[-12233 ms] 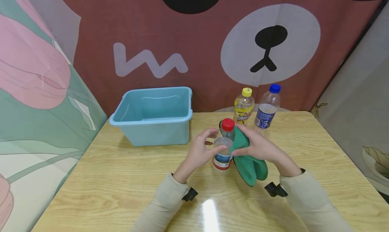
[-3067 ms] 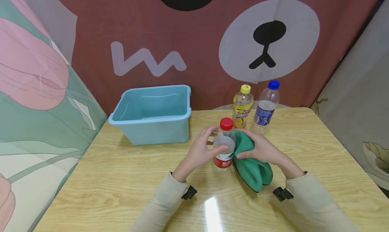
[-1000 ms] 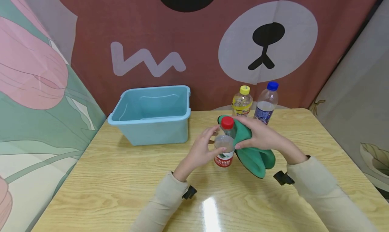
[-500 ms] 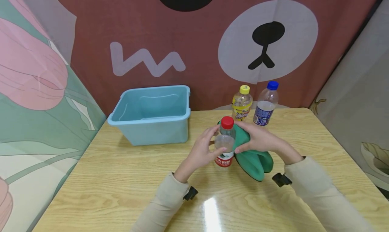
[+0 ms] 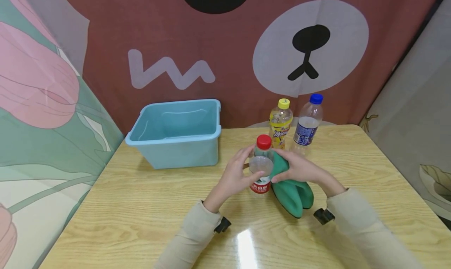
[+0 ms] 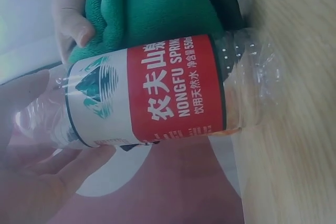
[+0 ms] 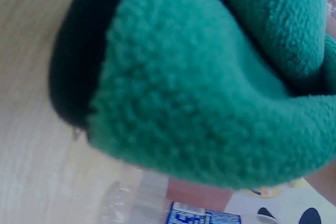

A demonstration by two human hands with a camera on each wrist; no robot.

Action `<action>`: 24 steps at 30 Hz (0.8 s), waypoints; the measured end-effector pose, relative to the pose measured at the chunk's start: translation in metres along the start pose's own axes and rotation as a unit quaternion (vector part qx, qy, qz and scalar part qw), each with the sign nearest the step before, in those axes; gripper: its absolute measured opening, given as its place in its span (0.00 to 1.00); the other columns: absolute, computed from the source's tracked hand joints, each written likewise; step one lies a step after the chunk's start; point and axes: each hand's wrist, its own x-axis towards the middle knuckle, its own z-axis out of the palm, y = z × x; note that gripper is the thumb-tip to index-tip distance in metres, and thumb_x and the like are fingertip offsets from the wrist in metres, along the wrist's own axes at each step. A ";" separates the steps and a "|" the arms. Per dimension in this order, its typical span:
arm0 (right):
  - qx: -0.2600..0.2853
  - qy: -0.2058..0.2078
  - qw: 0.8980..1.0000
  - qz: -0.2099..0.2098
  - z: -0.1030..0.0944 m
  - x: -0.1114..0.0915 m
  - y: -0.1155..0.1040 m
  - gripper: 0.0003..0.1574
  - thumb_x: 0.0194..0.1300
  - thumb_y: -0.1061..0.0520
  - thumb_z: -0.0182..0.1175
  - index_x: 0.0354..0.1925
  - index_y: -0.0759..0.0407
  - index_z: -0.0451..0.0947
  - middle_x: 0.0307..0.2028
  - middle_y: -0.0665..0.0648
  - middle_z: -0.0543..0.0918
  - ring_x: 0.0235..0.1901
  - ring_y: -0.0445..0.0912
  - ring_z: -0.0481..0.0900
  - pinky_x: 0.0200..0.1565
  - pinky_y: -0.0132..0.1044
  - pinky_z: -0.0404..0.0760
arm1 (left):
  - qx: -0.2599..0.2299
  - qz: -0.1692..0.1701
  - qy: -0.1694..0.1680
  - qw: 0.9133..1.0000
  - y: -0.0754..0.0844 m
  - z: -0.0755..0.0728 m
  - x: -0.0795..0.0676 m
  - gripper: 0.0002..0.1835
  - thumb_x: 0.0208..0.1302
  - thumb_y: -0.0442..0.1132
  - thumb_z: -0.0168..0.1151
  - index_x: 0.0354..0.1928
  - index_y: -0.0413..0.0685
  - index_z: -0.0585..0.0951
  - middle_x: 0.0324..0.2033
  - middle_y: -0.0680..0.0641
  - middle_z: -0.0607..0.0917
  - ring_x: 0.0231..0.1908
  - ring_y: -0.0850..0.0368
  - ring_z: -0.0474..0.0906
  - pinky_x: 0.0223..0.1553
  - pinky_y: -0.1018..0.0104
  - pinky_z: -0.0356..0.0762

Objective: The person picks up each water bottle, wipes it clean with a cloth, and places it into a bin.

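A clear plastic water bottle (image 5: 260, 187) with a red cap and a red-and-white label stands upright on the table. My left hand (image 5: 235, 174) holds it around its upper part, the thumb across the front. On its right side, my right hand (image 5: 299, 168) grips a folded green cloth (image 5: 291, 194) with dark edging, pressed against the bottle. In the left wrist view the label (image 6: 173, 87) faces the camera and the cloth (image 6: 157, 9) lies along the bottle. Fluffy cloth (image 7: 199, 93) fills most of the right wrist view, hiding most of the right hand.
A yellow-capped bottle (image 5: 280, 124) and a blue-capped bottle (image 5: 306, 130) stand behind the right hand. At the back left sits a light-blue plastic bin (image 5: 183, 153). The wooden table (image 5: 134, 222) meets a patterned curtain (image 5: 232, 38) at its back edge.
Over the last second my right hand and the cloth have slid up and down along the bottle, now lower. Since the oldest frame the bottle has turned, bringing its red label side forward.
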 end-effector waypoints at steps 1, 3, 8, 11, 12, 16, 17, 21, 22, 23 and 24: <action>0.008 -0.002 1.000 0.003 0.001 0.000 0.002 0.54 0.47 0.46 0.70 0.65 0.65 0.57 0.55 0.64 0.71 0.54 0.57 0.69 0.53 0.58 0.66 | 0.001 0.001 0.001 1.000 0.001 0.000 0.000 0.39 0.53 0.40 0.68 0.64 0.39 0.61 0.54 0.39 0.71 0.52 0.47 0.70 0.41 0.62 0.79; 0.022 -0.006 1.000 0.007 0.004 -0.001 0.004 0.54 0.47 0.47 0.70 0.65 0.64 0.57 0.56 0.63 0.71 0.54 0.57 0.68 0.54 0.59 0.65 | 0.004 -0.001 0.002 1.000 0.002 0.001 0.001 0.39 0.52 0.41 0.68 0.64 0.38 0.61 0.54 0.40 0.71 0.52 0.47 0.70 0.41 0.63 0.79; 0.028 0.007 1.000 0.009 0.007 -0.004 0.006 0.54 0.46 0.48 0.71 0.65 0.62 0.57 0.57 0.63 0.70 0.55 0.58 0.67 0.54 0.60 0.64 | 0.011 -0.012 0.000 1.000 0.004 0.001 0.001 0.40 0.52 0.41 0.68 0.64 0.38 0.61 0.55 0.41 0.70 0.52 0.49 0.70 0.41 0.64 0.78; 0.019 0.020 0.999 0.018 0.006 -0.009 0.007 0.53 0.47 0.47 0.70 0.65 0.61 0.57 0.58 0.64 0.69 0.56 0.59 0.67 0.53 0.61 0.65 | 0.007 -0.018 -0.003 1.000 0.004 0.001 0.001 0.40 0.51 0.40 0.68 0.64 0.38 0.61 0.55 0.40 0.71 0.52 0.49 0.70 0.42 0.62 0.78; 0.014 0.025 0.999 0.022 0.004 -0.012 0.007 0.53 0.47 0.46 0.70 0.65 0.61 0.57 0.58 0.64 0.69 0.55 0.59 0.67 0.53 0.61 0.65 | 0.005 -0.020 -0.004 1.000 0.004 0.001 0.001 0.40 0.51 0.40 0.68 0.64 0.38 0.61 0.55 0.40 0.71 0.52 0.49 0.69 0.42 0.61 0.78; 0.002 0.043 0.998 0.036 -0.003 -0.024 0.008 0.53 0.47 0.46 0.70 0.65 0.61 0.58 0.57 0.64 0.69 0.54 0.59 0.68 0.51 0.60 0.68 | -0.002 -0.025 -0.006 1.000 0.004 0.002 0.002 0.40 0.51 0.40 0.68 0.64 0.39 0.61 0.56 0.40 0.70 0.53 0.49 0.69 0.43 0.61 0.78; 0.000 0.048 0.998 0.037 -0.005 -0.027 0.009 0.52 0.48 0.46 0.70 0.65 0.61 0.58 0.57 0.64 0.69 0.53 0.58 0.69 0.50 0.59 0.68 | -0.003 -0.028 -0.007 1.000 0.004 0.002 0.002 0.40 0.51 0.40 0.69 0.64 0.39 0.61 0.56 0.40 0.70 0.53 0.48 0.69 0.44 0.62 0.78; -0.003 0.066 0.997 0.039 -0.014 -0.040 0.011 0.53 0.48 0.46 0.70 0.65 0.63 0.57 0.59 0.66 0.67 0.53 0.59 0.68 0.51 0.59 0.69 | -0.003 -0.038 -0.007 0.999 0.004 0.001 0.002 0.40 0.51 0.41 0.69 0.65 0.40 0.60 0.58 0.41 0.69 0.54 0.49 0.69 0.44 0.63 0.77; -0.005 0.069 0.997 0.040 -0.016 -0.043 0.012 0.53 0.48 0.46 0.69 0.65 0.63 0.56 0.60 0.67 0.66 0.54 0.60 0.68 0.51 0.59 0.68 | -0.003 -0.041 -0.008 0.999 0.004 0.001 0.002 0.41 0.51 0.41 0.69 0.65 0.40 0.60 0.58 0.41 0.69 0.54 0.50 0.69 0.44 0.63 0.77; -0.008 0.072 0.996 0.043 -0.019 -0.046 0.013 0.53 0.48 0.46 0.69 0.66 0.63 0.55 0.60 0.67 0.65 0.55 0.61 0.67 0.51 0.59 0.67 | -0.002 -0.043 -0.008 0.999 0.004 0.001 0.002 0.41 0.51 0.41 0.69 0.65 0.41 0.60 0.58 0.42 0.69 0.54 0.50 0.69 0.44 0.63 0.77; -0.011 0.076 0.996 0.046 -0.021 -0.050 0.014 0.54 0.48 0.46 0.69 0.66 0.63 0.55 0.61 0.68 0.64 0.55 0.62 0.66 0.52 0.60 0.67 | -0.002 -0.044 -0.009 0.999 0.004 0.002 0.002 0.41 0.51 0.41 0.69 0.65 0.41 0.60 0.58 0.42 0.69 0.54 0.51 0.69 0.44 0.63 0.77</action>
